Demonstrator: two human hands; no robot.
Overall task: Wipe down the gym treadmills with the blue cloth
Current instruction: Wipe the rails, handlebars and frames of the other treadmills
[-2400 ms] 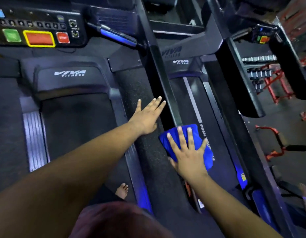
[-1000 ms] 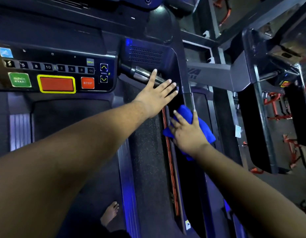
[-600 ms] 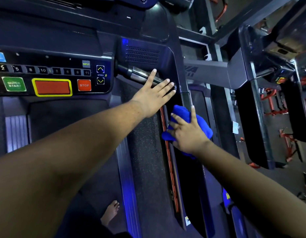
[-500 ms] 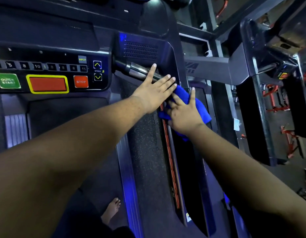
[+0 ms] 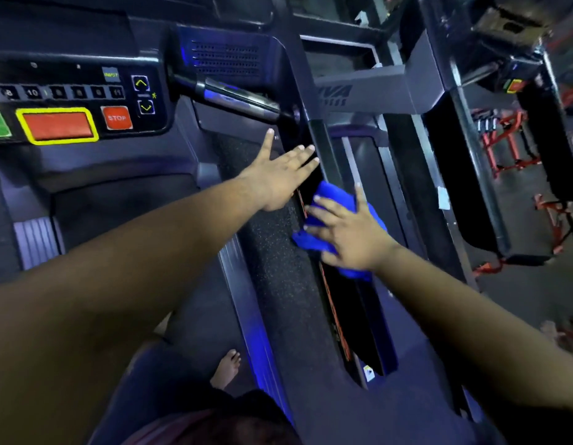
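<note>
The blue cloth (image 5: 331, 195) lies bunched against the dark upright post (image 5: 323, 146) of the treadmill, on its right side. My right hand (image 5: 346, 234) presses flat on the cloth with its fingers spread. My left hand (image 5: 280, 176) reaches forward with straight fingers and rests on the speckled side rail (image 5: 278, 284), its fingertips by the post just above the cloth. The treadmill console (image 5: 73, 104), with a red stop button and a yellow-framed red pad, is at upper left, and a handlebar (image 5: 237, 97) juts from it.
A second treadmill (image 5: 375, 91) stands to the right, its belt beyond the post. Red metal racks (image 5: 510, 139) sit on the floor at far right. My bare foot (image 5: 227, 367) is on the belt below, beside a blue-lit rail edge.
My right hand and the cloth slid back down the post, away from my left fingertips. My left hand dropped slightly below the handlebar. Earlier both hands were low by the deck.
</note>
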